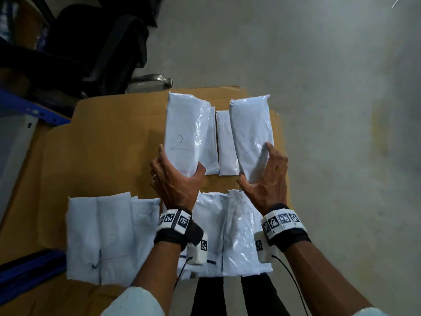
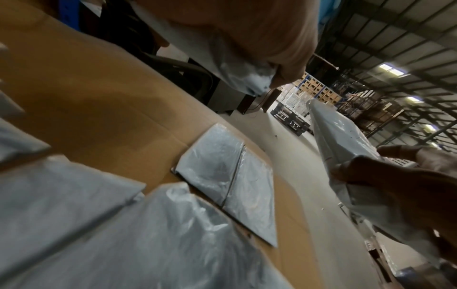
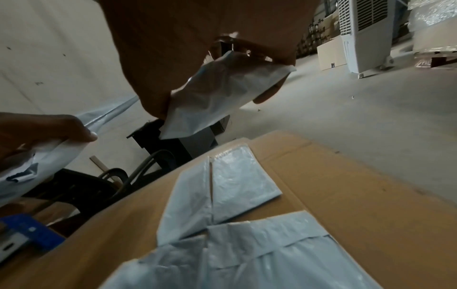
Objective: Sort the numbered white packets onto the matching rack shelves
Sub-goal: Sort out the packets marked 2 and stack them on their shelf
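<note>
My left hand (image 1: 177, 179) grips the near end of a white packet (image 1: 184, 133) marked "2", thumb on one side and fingers on the other. My right hand (image 1: 264, 176) grips a second white packet (image 1: 250, 133) the same way; its number is too faint to read. Both packets are lifted off the cardboard, as the left wrist view shows for the left packet (image 2: 237, 64) and the right wrist view for the right packet (image 3: 222, 93). Two flat packets (image 1: 224, 144) lie on the cardboard beneath them. A row of several more packets (image 1: 102, 236) lies nearer me.
Brown cardboard sheet (image 1: 102, 144) covers the work surface. A blue rack beam (image 1: 29, 110) runs at the left, with dark bags and a chair (image 1: 91, 53) behind. Grey concrete floor (image 1: 330, 110) lies to the right. A white air cooler (image 3: 363, 35) stands far off.
</note>
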Available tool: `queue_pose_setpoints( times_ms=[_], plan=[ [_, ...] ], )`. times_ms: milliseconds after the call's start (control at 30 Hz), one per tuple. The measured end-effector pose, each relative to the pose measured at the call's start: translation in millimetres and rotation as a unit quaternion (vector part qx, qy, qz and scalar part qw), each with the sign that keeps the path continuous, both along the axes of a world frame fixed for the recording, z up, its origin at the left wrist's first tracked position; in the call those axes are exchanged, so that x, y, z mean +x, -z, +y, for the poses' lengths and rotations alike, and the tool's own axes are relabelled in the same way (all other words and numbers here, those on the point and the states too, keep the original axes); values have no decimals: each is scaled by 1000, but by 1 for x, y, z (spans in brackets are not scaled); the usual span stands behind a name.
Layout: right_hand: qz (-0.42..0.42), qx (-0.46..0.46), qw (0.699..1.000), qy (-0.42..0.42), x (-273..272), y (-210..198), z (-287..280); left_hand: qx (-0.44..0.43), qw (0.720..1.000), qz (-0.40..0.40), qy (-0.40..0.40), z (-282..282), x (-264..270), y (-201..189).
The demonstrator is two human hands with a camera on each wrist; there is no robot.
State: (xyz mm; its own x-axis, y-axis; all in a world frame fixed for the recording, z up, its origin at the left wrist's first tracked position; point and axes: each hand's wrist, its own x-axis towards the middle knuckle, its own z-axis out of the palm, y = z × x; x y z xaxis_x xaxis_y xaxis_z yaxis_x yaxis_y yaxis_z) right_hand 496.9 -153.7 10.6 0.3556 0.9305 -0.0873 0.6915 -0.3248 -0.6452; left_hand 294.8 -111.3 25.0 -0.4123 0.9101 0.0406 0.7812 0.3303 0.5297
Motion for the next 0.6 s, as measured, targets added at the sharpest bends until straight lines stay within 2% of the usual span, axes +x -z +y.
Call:
queue_pose_setpoints(
  times_ms=[367,500,600],
  plan=[
    [36,105,992,52,-60,-182,-61,95,992,-76,-20,-55,-35,-189],
    [51,161,984,61,-78,-233,-85,133,987,-85,-13,-81,-49,-240],
    [60,193,977,75,-86,-255,-99,164,982,-92,-7,-105,-54,-264]
  ],
)
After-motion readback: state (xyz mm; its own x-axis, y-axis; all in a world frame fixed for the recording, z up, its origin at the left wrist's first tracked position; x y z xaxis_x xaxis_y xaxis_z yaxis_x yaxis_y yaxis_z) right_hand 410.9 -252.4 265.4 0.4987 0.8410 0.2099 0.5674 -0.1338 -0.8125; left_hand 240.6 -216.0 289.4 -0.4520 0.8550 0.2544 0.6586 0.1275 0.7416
